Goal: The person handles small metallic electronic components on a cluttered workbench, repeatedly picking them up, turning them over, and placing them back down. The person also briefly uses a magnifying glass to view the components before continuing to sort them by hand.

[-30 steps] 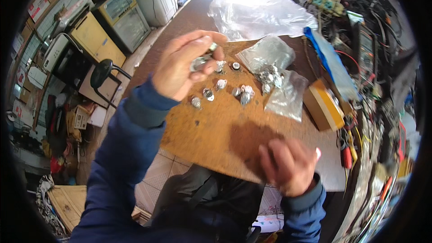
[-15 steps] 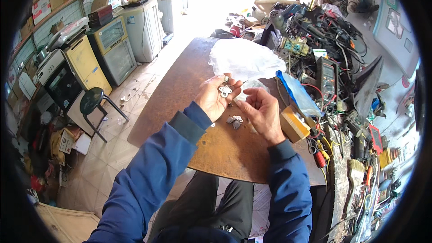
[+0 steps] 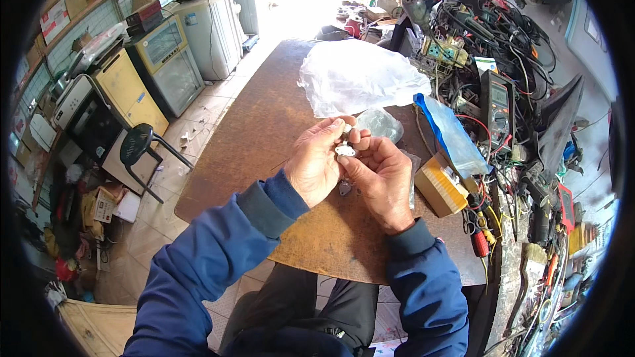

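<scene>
My left hand [image 3: 315,162] is closed around small metal-flanged parts that look like thermostat switches. One of these thermostat switches [image 3: 345,150], with a shiny eared flange, shows between the two hands. From the right, my right hand [image 3: 382,182] pinches at the same flange with thumb and fingers. Just below the hands another small grey switch [image 3: 344,188] lies on the brown table [image 3: 231,158]; my right hand hides most of that spot. Beyond my fingers sits a small clear plastic bag [image 3: 380,124].
A large white plastic sheet [image 3: 360,73] covers the table's far part. To the right are a yellow-brown box [image 3: 440,185], a blue-edged plastic pouch [image 3: 453,135], a multimeter [image 3: 497,109] and heaped cables [image 3: 463,33]. A black stool [image 3: 137,144] stands left on the floor.
My right hand has moved in to meet the left and now touches the switch. Both hands sit slightly lower in view, covering most of the small pile on the table.
</scene>
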The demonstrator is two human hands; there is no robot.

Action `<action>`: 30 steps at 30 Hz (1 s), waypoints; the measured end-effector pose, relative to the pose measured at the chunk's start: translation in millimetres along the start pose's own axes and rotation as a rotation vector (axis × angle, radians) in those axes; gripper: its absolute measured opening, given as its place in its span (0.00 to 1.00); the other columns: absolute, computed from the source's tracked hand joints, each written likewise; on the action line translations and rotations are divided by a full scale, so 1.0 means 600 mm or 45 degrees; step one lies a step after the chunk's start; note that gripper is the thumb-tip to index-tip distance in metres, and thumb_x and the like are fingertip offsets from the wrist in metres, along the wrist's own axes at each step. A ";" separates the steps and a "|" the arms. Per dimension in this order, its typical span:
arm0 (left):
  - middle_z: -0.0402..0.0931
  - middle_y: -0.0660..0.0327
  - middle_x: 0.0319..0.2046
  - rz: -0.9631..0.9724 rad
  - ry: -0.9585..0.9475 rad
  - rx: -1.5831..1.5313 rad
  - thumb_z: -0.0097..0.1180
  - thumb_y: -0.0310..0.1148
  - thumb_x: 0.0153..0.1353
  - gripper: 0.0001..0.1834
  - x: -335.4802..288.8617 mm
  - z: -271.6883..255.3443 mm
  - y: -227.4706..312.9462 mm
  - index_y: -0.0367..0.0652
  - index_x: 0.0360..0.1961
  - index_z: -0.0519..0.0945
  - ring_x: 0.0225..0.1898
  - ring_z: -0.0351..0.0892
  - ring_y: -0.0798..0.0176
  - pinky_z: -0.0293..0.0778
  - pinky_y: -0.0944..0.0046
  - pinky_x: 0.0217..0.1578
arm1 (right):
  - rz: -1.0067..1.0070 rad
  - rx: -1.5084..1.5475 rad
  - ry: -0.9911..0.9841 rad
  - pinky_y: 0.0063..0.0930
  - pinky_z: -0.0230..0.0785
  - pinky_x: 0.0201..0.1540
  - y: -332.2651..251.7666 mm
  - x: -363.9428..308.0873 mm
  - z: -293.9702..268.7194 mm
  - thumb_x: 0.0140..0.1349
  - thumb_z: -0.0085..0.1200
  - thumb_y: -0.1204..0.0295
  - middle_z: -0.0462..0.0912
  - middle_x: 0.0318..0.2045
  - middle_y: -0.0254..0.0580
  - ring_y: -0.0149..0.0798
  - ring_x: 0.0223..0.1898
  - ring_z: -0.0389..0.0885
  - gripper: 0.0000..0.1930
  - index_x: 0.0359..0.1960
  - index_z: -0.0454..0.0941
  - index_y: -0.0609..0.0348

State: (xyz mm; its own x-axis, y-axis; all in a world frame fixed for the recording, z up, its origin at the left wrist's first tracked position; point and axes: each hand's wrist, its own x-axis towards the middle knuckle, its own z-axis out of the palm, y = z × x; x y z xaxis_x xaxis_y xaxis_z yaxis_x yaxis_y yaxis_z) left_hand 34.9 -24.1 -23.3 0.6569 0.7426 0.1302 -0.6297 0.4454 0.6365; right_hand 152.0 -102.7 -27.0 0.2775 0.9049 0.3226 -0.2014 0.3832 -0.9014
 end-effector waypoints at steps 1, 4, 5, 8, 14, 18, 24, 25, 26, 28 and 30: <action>0.77 0.61 0.39 -0.016 -0.014 0.011 0.49 0.39 0.74 0.14 -0.001 0.004 0.001 0.41 0.51 0.75 0.56 0.75 0.57 0.77 0.54 0.52 | 0.004 0.078 0.007 0.20 0.77 0.38 -0.001 -0.001 -0.001 0.62 0.61 0.84 0.83 0.35 0.37 0.25 0.36 0.81 0.10 0.42 0.75 0.66; 0.78 0.61 0.40 -0.054 -0.037 0.039 0.49 0.39 0.74 0.14 -0.005 0.007 0.005 0.41 0.52 0.75 0.56 0.75 0.56 0.77 0.54 0.50 | 0.124 0.054 0.003 0.20 0.76 0.34 -0.013 -0.004 -0.007 0.63 0.61 0.84 0.83 0.32 0.36 0.25 0.32 0.81 0.07 0.40 0.77 0.66; 0.78 0.61 0.40 -0.060 -0.030 0.045 0.49 0.39 0.74 0.14 -0.005 0.005 0.005 0.42 0.52 0.75 0.54 0.76 0.57 0.77 0.54 0.49 | 0.137 0.032 0.003 0.20 0.75 0.33 -0.014 -0.003 -0.008 0.63 0.60 0.83 0.83 0.31 0.36 0.25 0.31 0.81 0.06 0.39 0.77 0.66; 0.78 0.61 0.40 -0.091 -0.024 0.076 0.49 0.40 0.74 0.14 -0.008 0.006 0.010 0.42 0.52 0.76 0.47 0.79 0.60 0.78 0.56 0.45 | 0.178 0.007 0.007 0.20 0.75 0.30 -0.019 -0.003 -0.011 0.65 0.59 0.82 0.83 0.29 0.36 0.26 0.28 0.81 0.02 0.37 0.79 0.66; 0.78 0.60 0.40 -0.009 0.016 0.330 0.49 0.39 0.74 0.13 -0.010 0.004 0.021 0.42 0.52 0.76 0.40 0.79 0.64 0.79 0.61 0.40 | 0.243 0.127 0.040 0.22 0.75 0.29 -0.023 -0.004 -0.020 0.66 0.58 0.80 0.83 0.27 0.37 0.28 0.26 0.81 0.02 0.35 0.80 0.66; 0.78 0.60 0.40 -0.006 0.129 0.387 0.51 0.37 0.74 0.13 -0.006 -0.001 0.026 0.42 0.52 0.75 0.40 0.79 0.64 0.79 0.63 0.40 | 0.204 0.176 0.037 0.23 0.75 0.30 -0.024 -0.003 -0.028 0.65 0.58 0.80 0.83 0.27 0.38 0.28 0.26 0.81 0.02 0.34 0.80 0.66; 0.77 0.63 0.37 0.115 0.347 0.414 0.49 0.35 0.74 0.10 0.000 0.003 -0.029 0.42 0.49 0.76 0.34 0.76 0.68 0.75 0.67 0.39 | 0.219 0.074 0.090 0.22 0.76 0.33 0.004 -0.005 -0.005 0.65 0.58 0.80 0.84 0.28 0.38 0.28 0.27 0.81 0.02 0.33 0.80 0.66; 0.77 0.63 0.37 0.197 0.228 0.448 0.49 0.35 0.74 0.10 0.008 -0.006 -0.022 0.41 0.49 0.76 0.34 0.75 0.68 0.73 0.67 0.38 | 0.153 -0.022 0.111 0.21 0.75 0.32 -0.001 0.001 -0.008 0.65 0.58 0.80 0.84 0.27 0.37 0.27 0.26 0.81 0.02 0.33 0.80 0.66; 0.77 0.63 0.37 0.277 0.099 0.477 0.49 0.35 0.74 0.10 0.015 -0.003 -0.012 0.41 0.49 0.76 0.34 0.75 0.69 0.72 0.68 0.37 | 0.080 -0.125 0.135 0.20 0.74 0.31 -0.006 0.006 -0.012 0.65 0.59 0.79 0.84 0.27 0.37 0.26 0.26 0.80 0.02 0.33 0.81 0.65; 0.77 0.63 0.36 0.341 0.205 0.588 0.49 0.35 0.73 0.10 0.009 0.011 -0.009 0.40 0.48 0.75 0.33 0.73 0.70 0.71 0.68 0.36 | 0.109 -0.188 0.101 0.19 0.71 0.30 -0.005 -0.001 -0.017 0.64 0.60 0.79 0.82 0.26 0.34 0.23 0.26 0.78 0.03 0.32 0.81 0.65; 0.77 0.62 0.36 0.275 0.248 0.579 0.49 0.35 0.73 0.11 0.006 0.016 -0.002 0.40 0.48 0.75 0.33 0.73 0.70 0.71 0.68 0.35 | 0.175 -0.339 -0.020 0.18 0.70 0.31 -0.023 -0.007 -0.027 0.63 0.60 0.80 0.82 0.26 0.32 0.22 0.27 0.76 0.02 0.31 0.80 0.66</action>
State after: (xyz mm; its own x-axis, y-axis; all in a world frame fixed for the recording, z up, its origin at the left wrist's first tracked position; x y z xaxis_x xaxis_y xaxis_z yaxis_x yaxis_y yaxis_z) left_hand 41.9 -26.9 -16.1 0.4161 0.8917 0.1784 -0.4706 0.0433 0.8813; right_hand 168.8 -114.7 -20.5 0.2500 0.9484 0.1952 0.0178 0.1970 -0.9802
